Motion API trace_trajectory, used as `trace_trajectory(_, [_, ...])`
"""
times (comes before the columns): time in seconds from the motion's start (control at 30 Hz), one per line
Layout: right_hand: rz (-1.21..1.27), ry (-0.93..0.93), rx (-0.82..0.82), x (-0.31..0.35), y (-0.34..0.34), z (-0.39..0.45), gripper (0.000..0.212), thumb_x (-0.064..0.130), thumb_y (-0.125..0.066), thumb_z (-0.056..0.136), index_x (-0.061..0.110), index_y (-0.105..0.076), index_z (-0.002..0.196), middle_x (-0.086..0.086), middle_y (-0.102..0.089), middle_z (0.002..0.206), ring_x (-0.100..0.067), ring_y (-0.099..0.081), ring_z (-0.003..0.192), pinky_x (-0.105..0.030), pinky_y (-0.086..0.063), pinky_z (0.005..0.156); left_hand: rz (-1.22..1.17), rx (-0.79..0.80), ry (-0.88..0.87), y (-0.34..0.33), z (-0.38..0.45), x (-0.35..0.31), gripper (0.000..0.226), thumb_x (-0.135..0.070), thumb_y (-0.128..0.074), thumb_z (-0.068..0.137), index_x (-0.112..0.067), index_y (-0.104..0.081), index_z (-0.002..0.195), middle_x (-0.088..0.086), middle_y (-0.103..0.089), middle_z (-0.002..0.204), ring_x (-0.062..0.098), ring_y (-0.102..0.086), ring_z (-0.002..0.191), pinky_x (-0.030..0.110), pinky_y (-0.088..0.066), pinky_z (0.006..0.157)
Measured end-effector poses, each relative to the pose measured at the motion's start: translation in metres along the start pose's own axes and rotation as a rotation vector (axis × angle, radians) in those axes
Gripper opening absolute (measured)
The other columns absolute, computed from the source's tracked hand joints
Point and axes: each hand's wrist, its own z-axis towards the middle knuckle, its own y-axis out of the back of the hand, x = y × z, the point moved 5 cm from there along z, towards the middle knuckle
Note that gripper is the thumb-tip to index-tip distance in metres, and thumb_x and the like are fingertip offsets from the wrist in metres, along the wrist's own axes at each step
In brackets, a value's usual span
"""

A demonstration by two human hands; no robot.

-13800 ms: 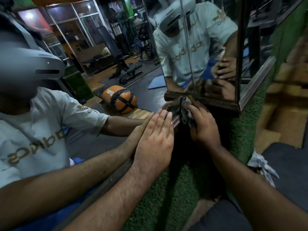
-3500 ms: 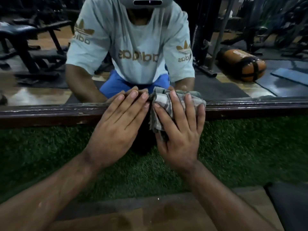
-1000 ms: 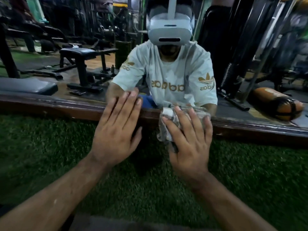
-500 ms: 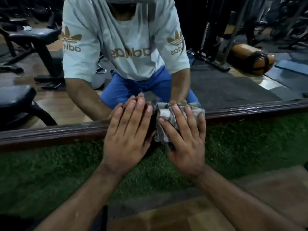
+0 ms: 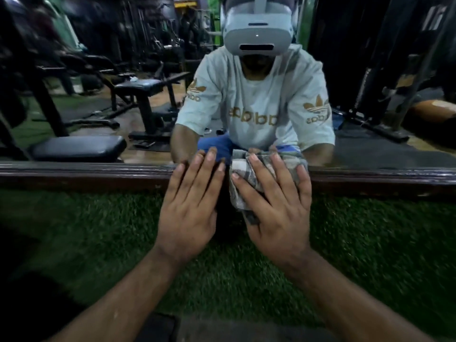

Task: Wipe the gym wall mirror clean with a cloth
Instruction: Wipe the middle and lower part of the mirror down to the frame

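right hand (image 5: 278,213): flat fingers press crumpled grey checked cloth (image 5: 249,174) on mirror's dark wooden bottom frame (image 5: 86,172)
left hand (image 5: 190,208): fingers straight, flat on frame
progress: bottom edge underway; glass above, can't judge

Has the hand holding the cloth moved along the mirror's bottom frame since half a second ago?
Cannot tell. The camera tilted, but the right hand presses the cloth on the wooden frame beside the left hand, just as before.

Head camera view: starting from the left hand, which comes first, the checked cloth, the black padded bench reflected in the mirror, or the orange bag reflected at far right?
1. The cloth, just right of the left hand, under the right hand.
2. The black padded bench, reflected up to the left.
3. The orange bag, reflected at the far right edge.
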Motion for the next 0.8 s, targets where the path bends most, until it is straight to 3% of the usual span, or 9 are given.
trace_trajectory(0.17, [0.008, -0.003, 0.008, -0.004, 0.001, 0.000, 0.050, 0.031, -0.049, 0.102, 0.029, -0.055, 0.151, -0.006, -0.045, 0.162, -0.031, -0.034, 0.154, -0.057, -0.016, 0.127, 0.077, 0.090, 0.115, 0.007, -0.016, 0.007, 0.072, -0.011, -0.059, 0.090, 0.001, -0.030, 0.155, 0.018, -0.023, 0.164, 0.031, -0.018, 0.154, 0.053, -0.019, 0.124])
trace_trajectory(0.27, [0.034, -0.078, -0.009, 0.004, -0.001, -0.004, 0.056, 0.028, -0.057, 0.095, 0.028, -0.055, 0.152, -0.007, -0.044, 0.163, -0.032, -0.031, 0.155, -0.059, -0.013, 0.127, 0.099, 0.127, 0.132, 0.005, -0.020, 0.004, 0.075, -0.011, -0.054, 0.087, 0.003, -0.027, 0.155, 0.021, -0.021, 0.164, 0.034, -0.015, 0.154, 0.054, -0.017, 0.124])
trace_trajectory(0.43, [0.037, 0.040, 0.079, 0.027, -0.010, 0.007, 0.055, 0.029, -0.059, 0.096, 0.028, -0.055, 0.151, -0.004, -0.041, 0.165, -0.031, -0.032, 0.155, -0.058, -0.017, 0.127, 0.048, 0.199, 0.149, 0.015, -0.019, 0.004, 0.075, -0.010, -0.042, 0.085, 0.001, -0.023, 0.157, 0.019, -0.018, 0.166, 0.031, -0.014, 0.155, 0.051, -0.018, 0.125])
trace_trajectory(0.57, [0.034, 0.042, 0.047, 0.022, -0.009, 0.009, 0.052, 0.030, -0.055, 0.099, 0.027, -0.056, 0.151, -0.006, -0.043, 0.164, -0.032, -0.033, 0.155, -0.056, -0.016, 0.127, 0.012, 0.274, 0.100, 0.025, -0.021, 0.011, 0.072, -0.012, -0.043, 0.089, -0.001, -0.025, 0.157, 0.015, -0.018, 0.167, 0.027, -0.013, 0.156, 0.050, -0.023, 0.123])
trace_trajectory(0.67, [0.015, -0.031, 0.006, 0.028, -0.013, 0.008, 0.056, 0.027, -0.057, 0.097, 0.026, -0.054, 0.152, -0.008, -0.042, 0.164, -0.033, -0.030, 0.155, -0.058, -0.013, 0.127, -0.023, 0.288, 0.039, 0.026, -0.020, 0.019, 0.077, -0.010, -0.054, 0.088, -0.002, -0.022, 0.158, 0.014, -0.014, 0.168, 0.025, -0.009, 0.156, 0.048, -0.020, 0.125])
trace_trajectory(0.8, [-0.018, 0.006, 0.064, 0.062, -0.027, 0.011, 0.073, 0.024, -0.063, 0.089, 0.024, -0.044, 0.159, -0.011, -0.030, 0.169, -0.037, -0.020, 0.159, -0.062, -0.006, 0.127, -0.008, 0.232, 0.068, 0.031, -0.031, 0.044, 0.069, -0.012, -0.050, 0.091, -0.002, -0.029, 0.157, 0.013, -0.022, 0.166, 0.024, -0.016, 0.155, 0.049, -0.021, 0.124])
